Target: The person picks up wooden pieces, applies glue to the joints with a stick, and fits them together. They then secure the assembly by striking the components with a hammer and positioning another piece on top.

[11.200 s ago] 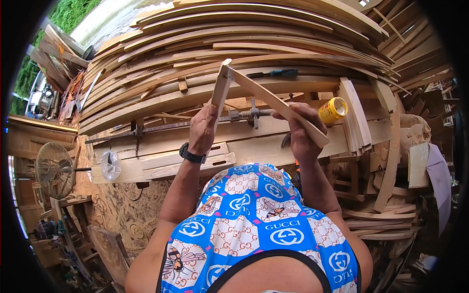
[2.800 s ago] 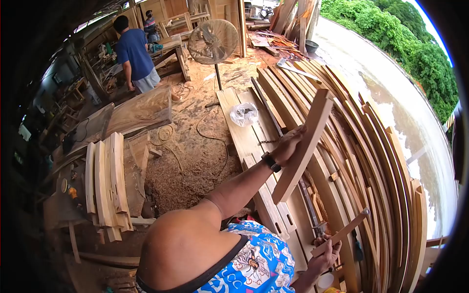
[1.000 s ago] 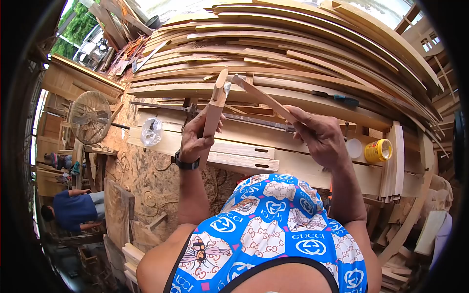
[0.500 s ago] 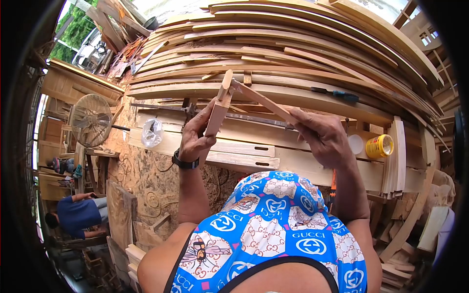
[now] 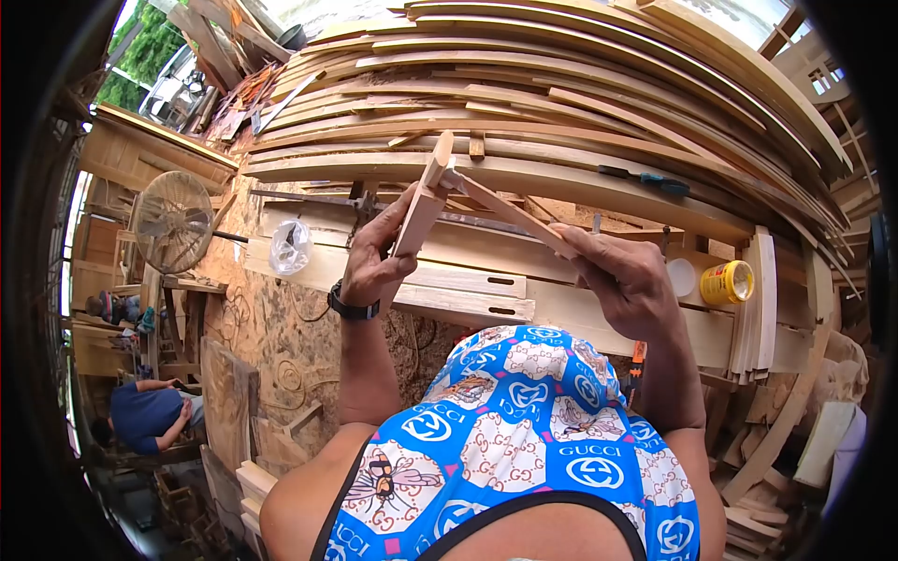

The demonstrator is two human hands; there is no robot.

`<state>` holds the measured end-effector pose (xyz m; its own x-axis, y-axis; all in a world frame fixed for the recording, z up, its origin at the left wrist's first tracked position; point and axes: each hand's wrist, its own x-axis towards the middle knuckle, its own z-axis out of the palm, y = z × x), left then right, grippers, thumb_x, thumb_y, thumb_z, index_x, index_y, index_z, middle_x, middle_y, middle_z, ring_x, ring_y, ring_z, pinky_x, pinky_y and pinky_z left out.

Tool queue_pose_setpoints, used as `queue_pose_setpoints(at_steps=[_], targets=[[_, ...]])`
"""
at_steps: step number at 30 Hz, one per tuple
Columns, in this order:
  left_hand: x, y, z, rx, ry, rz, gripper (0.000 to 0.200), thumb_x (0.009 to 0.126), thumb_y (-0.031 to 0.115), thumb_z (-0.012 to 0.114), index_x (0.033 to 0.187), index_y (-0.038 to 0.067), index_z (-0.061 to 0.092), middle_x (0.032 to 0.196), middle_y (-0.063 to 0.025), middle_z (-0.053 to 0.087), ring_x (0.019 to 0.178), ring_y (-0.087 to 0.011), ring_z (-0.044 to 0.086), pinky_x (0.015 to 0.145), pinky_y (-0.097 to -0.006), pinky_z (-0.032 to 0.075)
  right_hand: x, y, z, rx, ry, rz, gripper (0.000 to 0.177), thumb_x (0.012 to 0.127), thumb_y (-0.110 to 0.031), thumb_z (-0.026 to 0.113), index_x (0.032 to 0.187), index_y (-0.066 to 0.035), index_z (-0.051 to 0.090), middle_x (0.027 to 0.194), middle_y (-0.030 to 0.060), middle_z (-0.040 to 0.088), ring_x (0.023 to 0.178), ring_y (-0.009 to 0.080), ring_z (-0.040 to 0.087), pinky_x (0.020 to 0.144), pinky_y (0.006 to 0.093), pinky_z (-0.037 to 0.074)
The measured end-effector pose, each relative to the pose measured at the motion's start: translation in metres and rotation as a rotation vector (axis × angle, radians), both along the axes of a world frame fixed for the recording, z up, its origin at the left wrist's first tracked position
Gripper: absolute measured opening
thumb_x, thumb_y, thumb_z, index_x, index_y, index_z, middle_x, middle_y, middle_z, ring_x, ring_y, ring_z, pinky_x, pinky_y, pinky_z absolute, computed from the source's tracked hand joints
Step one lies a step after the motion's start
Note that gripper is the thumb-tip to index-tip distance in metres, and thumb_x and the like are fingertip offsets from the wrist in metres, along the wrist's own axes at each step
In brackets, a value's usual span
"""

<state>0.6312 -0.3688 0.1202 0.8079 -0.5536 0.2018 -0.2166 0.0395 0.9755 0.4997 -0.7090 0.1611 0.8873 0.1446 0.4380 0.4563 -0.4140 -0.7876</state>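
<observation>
My left hand (image 5: 377,257) is closed round a short wooden block (image 5: 427,201), held tilted with its upper end away from me. My right hand (image 5: 617,271) pinches the near end of a thin wooden stick (image 5: 514,213). The stick's far end meets the side of the block near its top, with a little whitish material there. Below the block, two pale slotted wood pieces (image 5: 463,306) lie side by side on long boards. A yellow tub (image 5: 727,282) stands to the right of my right hand, with a white round lid (image 5: 681,277) beside it.
Long planks (image 5: 561,75) are stacked across the far side. A chisel-like tool with a blue-black handle (image 5: 664,183) rests on them. A metal clamp bar (image 5: 486,222) runs behind my hands. At left are a clear plastic bag (image 5: 291,247), a fan (image 5: 174,223) and a seated person (image 5: 150,416).
The stick's far end has shifted slightly down along the block, and my right hand has dropped slightly. The person at left has moved an arm.
</observation>
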Motion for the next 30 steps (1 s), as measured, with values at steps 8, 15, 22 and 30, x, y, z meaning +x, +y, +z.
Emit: queue_pose_setpoints(at_steps=[8, 15, 22, 30], targets=[[-0.004, 0.004, 0.006, 0.081, 0.003, 0.026, 0.085, 0.078, 0.045, 0.077, 0.138, -0.008, 0.052, 0.123, -0.0177, 0.064, 0.098, -0.0164, 0.062, 0.087, -0.0282, 0.051, -0.009, -0.009, 0.005, 0.055, -0.031, 0.116, 0.045, 0.088, 0.007, 0.066, 0.130, -0.008, 0.069, 0.094, 0.0148, 0.075, 0.074, 0.0259, 0.073, 0.067, 0.0354, 0.058], [-0.004, 0.007, -0.003, -0.048, 0.118, -0.103, 0.091, 0.072, 0.041, 0.077, 0.145, -0.006, 0.050, 0.122, -0.0136, 0.065, 0.100, -0.0164, 0.060, 0.092, -0.0309, 0.049, 0.007, -0.004, -0.007, 0.028, -0.096, -0.029, 0.044, 0.091, 0.007, 0.064, 0.132, -0.008, 0.068, 0.092, 0.0136, 0.073, 0.072, 0.0204, 0.069, 0.065, 0.0315, 0.055], [-0.009, 0.003, 0.002, -0.069, 0.134, -0.115, 0.085, 0.072, 0.044, 0.078, 0.136, -0.007, 0.057, 0.122, -0.0133, 0.065, 0.100, -0.0160, 0.059, 0.092, -0.0304, 0.048, 0.014, 0.001, -0.012, -0.008, -0.108, -0.026, 0.046, 0.089, 0.004, 0.068, 0.131, -0.015, 0.070, 0.105, 0.0124, 0.074, 0.086, 0.0280, 0.073, 0.071, 0.0355, 0.057], [-0.010, 0.005, 0.004, -0.040, 0.131, -0.116, 0.094, 0.070, 0.045, 0.078, 0.144, -0.007, 0.052, 0.120, -0.0115, 0.065, 0.098, -0.0151, 0.058, 0.091, -0.0292, 0.047, 0.016, -0.001, -0.005, -0.229, -0.225, -0.121, 0.048, 0.085, 0.000, 0.072, 0.129, -0.020, 0.072, 0.106, 0.0088, 0.072, 0.087, 0.0270, 0.072, 0.074, 0.0377, 0.057]])
